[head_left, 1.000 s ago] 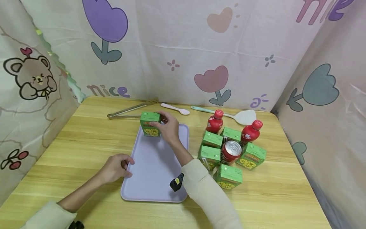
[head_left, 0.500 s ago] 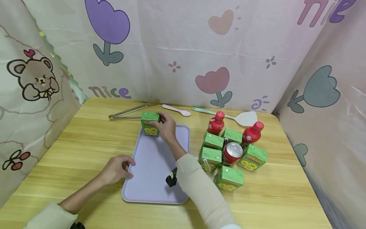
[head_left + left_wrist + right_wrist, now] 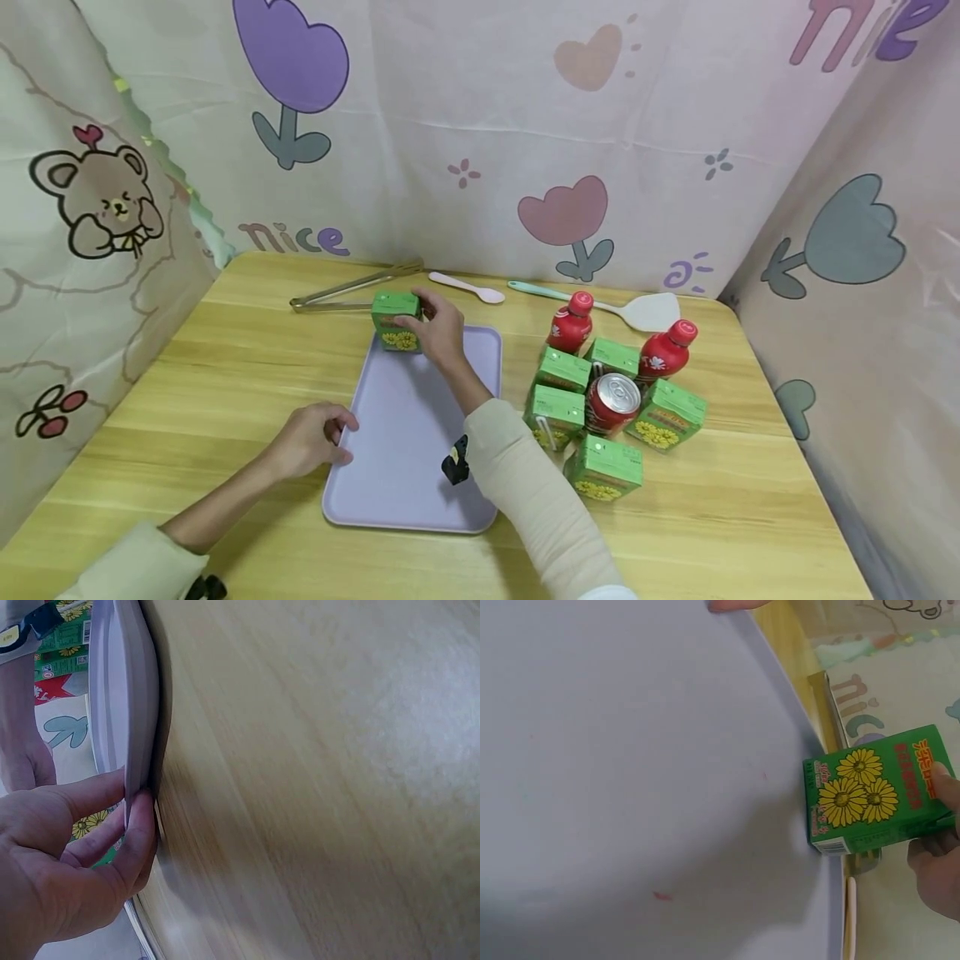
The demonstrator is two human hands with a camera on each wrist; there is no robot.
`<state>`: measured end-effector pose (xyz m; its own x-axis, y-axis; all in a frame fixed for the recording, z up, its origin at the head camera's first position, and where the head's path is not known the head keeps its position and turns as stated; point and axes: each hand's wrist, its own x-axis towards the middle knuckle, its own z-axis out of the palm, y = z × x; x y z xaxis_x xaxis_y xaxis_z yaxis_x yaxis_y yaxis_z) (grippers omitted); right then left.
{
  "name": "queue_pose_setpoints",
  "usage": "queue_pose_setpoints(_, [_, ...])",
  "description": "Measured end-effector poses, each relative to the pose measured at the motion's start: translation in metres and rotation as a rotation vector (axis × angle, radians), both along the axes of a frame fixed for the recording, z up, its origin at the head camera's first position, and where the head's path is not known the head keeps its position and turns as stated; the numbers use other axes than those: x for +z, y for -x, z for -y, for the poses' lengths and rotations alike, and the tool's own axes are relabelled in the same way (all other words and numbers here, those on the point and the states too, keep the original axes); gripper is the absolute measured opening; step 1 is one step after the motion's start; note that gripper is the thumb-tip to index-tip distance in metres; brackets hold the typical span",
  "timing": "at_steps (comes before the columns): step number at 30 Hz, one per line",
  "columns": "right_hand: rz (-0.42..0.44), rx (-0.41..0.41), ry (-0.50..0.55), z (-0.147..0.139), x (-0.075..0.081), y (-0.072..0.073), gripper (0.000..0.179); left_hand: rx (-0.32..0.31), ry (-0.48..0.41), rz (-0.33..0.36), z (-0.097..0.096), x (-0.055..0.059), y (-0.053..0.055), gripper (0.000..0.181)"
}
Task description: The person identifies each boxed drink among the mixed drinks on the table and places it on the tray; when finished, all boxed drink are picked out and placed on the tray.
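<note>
In the head view a lilac tray (image 3: 412, 450) lies on the table. My left hand (image 3: 306, 442) pinches its left rim; the left wrist view has the thumb inside the rim (image 3: 139, 697) and fingers outside. My right hand (image 3: 442, 329) grips a green drink carton (image 3: 396, 310) printed with yellow flowers, standing upright at the tray's far left corner. In the right wrist view the carton (image 3: 877, 787) has its base by the tray's edge, thumb on the front. The right hand (image 3: 939, 874) is partly cut off there.
Right of the tray stand several green cartons (image 3: 609, 468), a red can (image 3: 613, 404) and two red bottles (image 3: 572, 323), (image 3: 666, 350). Along the back lie metal tongs (image 3: 337, 292), a pink spoon (image 3: 468, 287) and a white spatula (image 3: 651, 312). Printed cloth borders the table.
The carton has shifted slightly back toward the tray's far left corner, and my right forearm has swung a little left. My left hand keeps its place on the rim.
</note>
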<state>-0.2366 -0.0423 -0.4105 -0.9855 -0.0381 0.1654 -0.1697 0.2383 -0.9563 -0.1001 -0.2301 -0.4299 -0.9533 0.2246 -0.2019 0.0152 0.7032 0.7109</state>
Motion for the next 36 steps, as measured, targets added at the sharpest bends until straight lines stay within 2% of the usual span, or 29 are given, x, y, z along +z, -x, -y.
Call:
queue_pose_setpoints(11, [0.072,0.021,-0.149,-0.006,0.014,-0.009,0.064,-0.003,-0.002,0.000,0.000,0.001,-0.001,0.033])
queue_pose_setpoints(17, [0.080,0.002,-0.233,-0.011,0.032,-0.023,0.068,0.003,-0.003,0.006,0.000,0.001,-0.001,0.033])
queue_pose_setpoints(23, [0.048,0.020,-0.259,-0.033,0.056,-0.053,0.068,-0.003,-0.005,0.006,-0.001,0.002,-0.001,0.033])
queue_pose_setpoints(28, [-0.016,0.105,-0.210,-0.064,0.074,-0.085,0.066,-0.008,0.002,-0.003,-0.001,0.003,-0.001,0.033])
queue_pose_setpoints(33, [-0.079,0.176,-0.177,-0.097,0.083,-0.112,0.067,-0.005,0.006,-0.006,-0.001,0.002,0.000,0.033])
queue_pose_setpoints(36, [-0.062,0.182,-0.187,-0.116,0.086,-0.125,0.067,-0.004,0.004,0.002,-0.001,0.001,0.000,0.033])
